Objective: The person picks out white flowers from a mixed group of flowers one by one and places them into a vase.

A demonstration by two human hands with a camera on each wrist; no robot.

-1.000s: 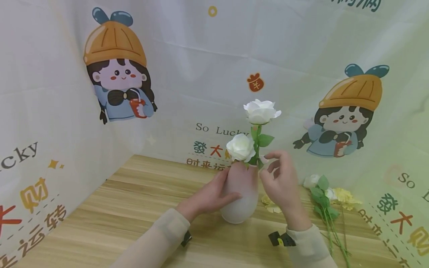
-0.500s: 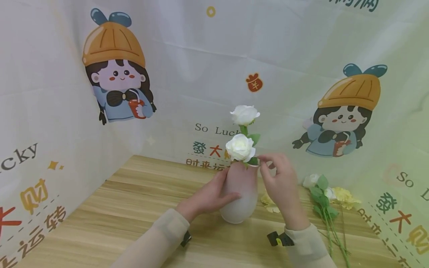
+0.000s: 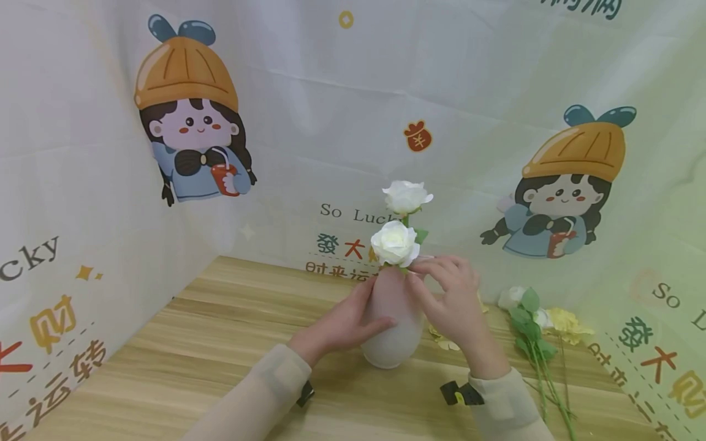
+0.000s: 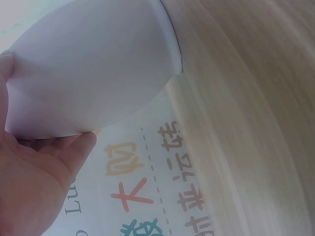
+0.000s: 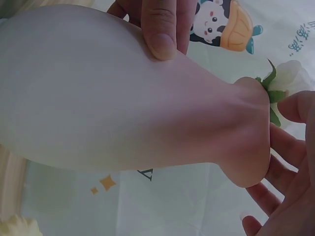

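A white-to-pink vase [image 3: 393, 334] stands upright on the wooden table. My left hand [image 3: 343, 321] grips its left side, with the thumb across the front. Two white roses show above the mouth: a lower rose [image 3: 394, 243] close over the rim and a taller rose [image 3: 407, 197] behind it. At the mouth, my right hand [image 3: 455, 300] pinches around the taller rose's stem, which its fingers mostly hide. In the right wrist view, the thumb is beside green sepals and the other fingers lie along the pink rim [image 5: 258, 132].
Right of the vase, loose white roses [image 3: 513, 297] with green stems and a yellow flower [image 3: 568, 324] lie on the table [image 3: 220, 361]. More yellow petals [image 3: 444, 339] show behind my right wrist. A printed cloth [image 3: 331, 110] hangs around the table.
The taller rose has shifted left and sunk lower. My right hand has moved left, its fingers now over the vase mouth. My left hand keeps its grip on the vase.
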